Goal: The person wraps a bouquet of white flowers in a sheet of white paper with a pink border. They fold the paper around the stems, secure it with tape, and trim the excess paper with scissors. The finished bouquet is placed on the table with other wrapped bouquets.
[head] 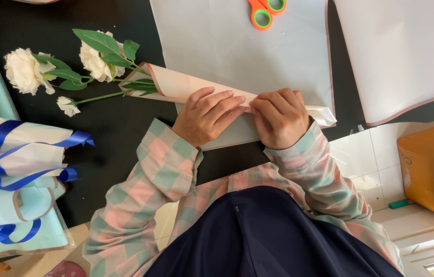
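Pressing flat with fingers together, left hand [207, 117] and right hand [280, 117] pin smooth pale-pink wrapping paper [186, 84] rolled around white fabric roses [96, 61]; black table [119, 123] beneath.

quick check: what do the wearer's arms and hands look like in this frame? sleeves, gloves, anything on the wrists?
Both hands are bare: no gloves, and no rings or watch that show. The left hand and right hand come out of long sleeves in a soft check of pink, pale green and grey, loose at the cuffs. Both sleeves look like one shirt, worn over a dark navy garment.

Single head view, looking steeply down, close over black table [109, 128]
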